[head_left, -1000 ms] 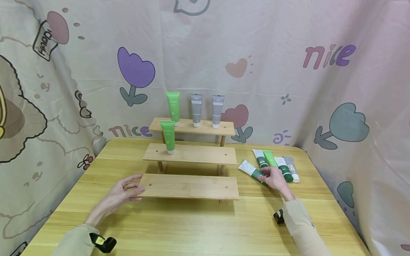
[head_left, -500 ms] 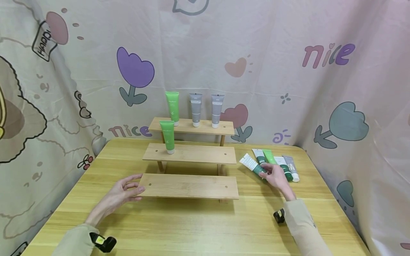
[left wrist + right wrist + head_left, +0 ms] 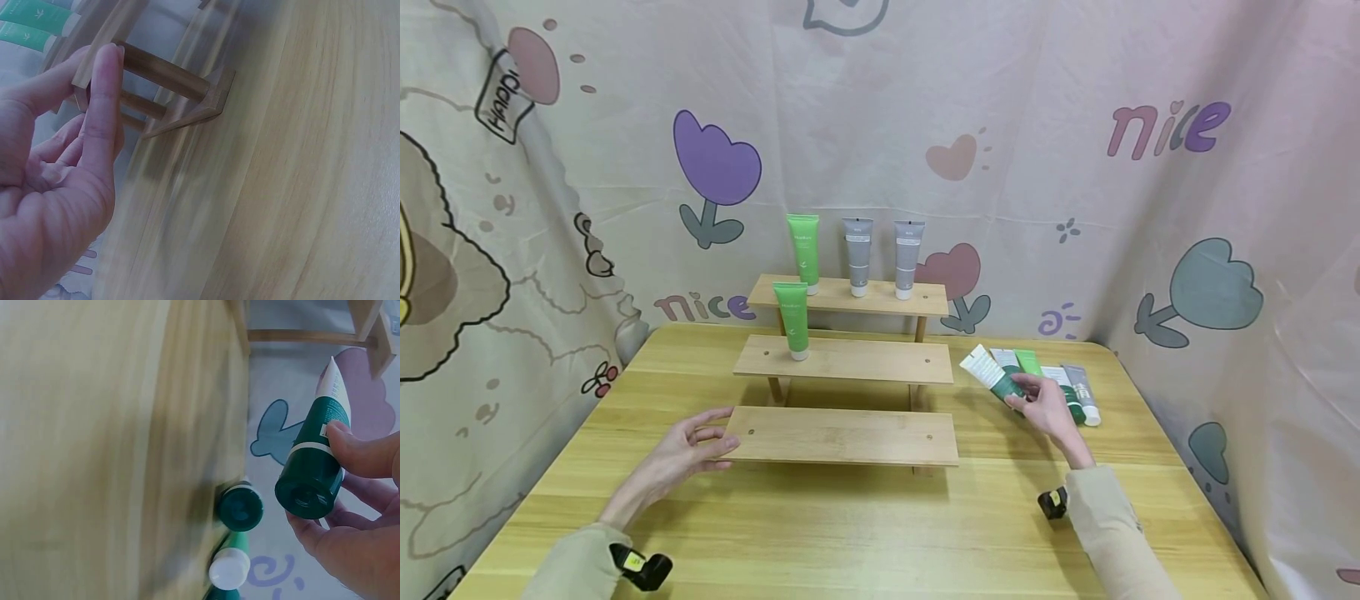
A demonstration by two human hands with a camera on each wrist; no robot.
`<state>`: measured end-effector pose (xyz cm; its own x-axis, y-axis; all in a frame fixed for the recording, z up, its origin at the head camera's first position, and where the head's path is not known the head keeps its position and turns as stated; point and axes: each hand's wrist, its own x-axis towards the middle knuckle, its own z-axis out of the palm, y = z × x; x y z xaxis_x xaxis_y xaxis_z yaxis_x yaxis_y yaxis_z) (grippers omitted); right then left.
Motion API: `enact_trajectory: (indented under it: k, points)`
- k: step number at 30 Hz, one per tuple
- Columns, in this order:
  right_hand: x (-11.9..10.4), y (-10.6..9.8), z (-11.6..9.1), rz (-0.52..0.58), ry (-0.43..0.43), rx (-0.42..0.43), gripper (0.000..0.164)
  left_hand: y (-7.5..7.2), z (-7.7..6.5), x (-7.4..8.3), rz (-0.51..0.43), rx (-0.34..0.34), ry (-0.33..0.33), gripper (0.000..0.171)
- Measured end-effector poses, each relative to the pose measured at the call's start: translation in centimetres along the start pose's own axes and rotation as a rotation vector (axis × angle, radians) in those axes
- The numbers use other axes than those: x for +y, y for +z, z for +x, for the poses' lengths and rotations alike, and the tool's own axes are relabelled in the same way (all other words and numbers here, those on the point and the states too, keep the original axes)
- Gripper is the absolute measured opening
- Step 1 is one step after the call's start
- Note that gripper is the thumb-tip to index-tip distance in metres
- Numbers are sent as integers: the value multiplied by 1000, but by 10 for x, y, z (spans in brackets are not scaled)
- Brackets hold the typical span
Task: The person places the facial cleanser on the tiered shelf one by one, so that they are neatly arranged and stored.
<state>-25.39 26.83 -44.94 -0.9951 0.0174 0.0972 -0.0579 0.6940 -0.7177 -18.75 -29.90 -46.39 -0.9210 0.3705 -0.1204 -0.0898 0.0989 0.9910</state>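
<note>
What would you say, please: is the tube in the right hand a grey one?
No, the right wrist view shows the right hand pinching a white and dark green tube.

Here's pale printed cloth (image 3: 1037, 67) hanging at the back and both sides, a purple tulip (image 3: 718, 162) left of centre! Below, a yellowish wood-grain table (image 3: 850, 533) spreads wide, softly shadowed

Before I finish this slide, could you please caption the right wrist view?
The right grip holds a white-and-green tube above the wooden table, where other tubes lie.
</note>
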Motion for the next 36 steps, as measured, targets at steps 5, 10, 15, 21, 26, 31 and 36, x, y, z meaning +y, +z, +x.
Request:
enact_trajectory:
  k: [5, 10, 15, 21, 26, 31, 36]
  points:
    - [-6, -2, 0, 42, -8, 12, 46, 0, 0, 0, 6, -1, 7, 77]
    - [-14, -5, -1, 98, -15, 22, 45, 0, 0, 0, 5, 0, 6, 77]
    - [-20, -7, -1, 126, -24, 33, 44, 0, 0, 1, 2, 2, 5, 77]
    - [-29, -8, -1, 162, -28, 30, 46, 0, 0, 1, 11, 11, -1, 78]
    - [-37, -9, -1, 174, -52, 21, 49, 0, 1, 0, 11, 16, -11, 78]
    - [-47, -10, -2, 190, -61, 11, 48, -1, 0, -1, -4, -2, 10, 77]
    - [-55, -10, 0, 230, -76, 5, 48, 0, 0, -2, 5, 14, -11, 78]
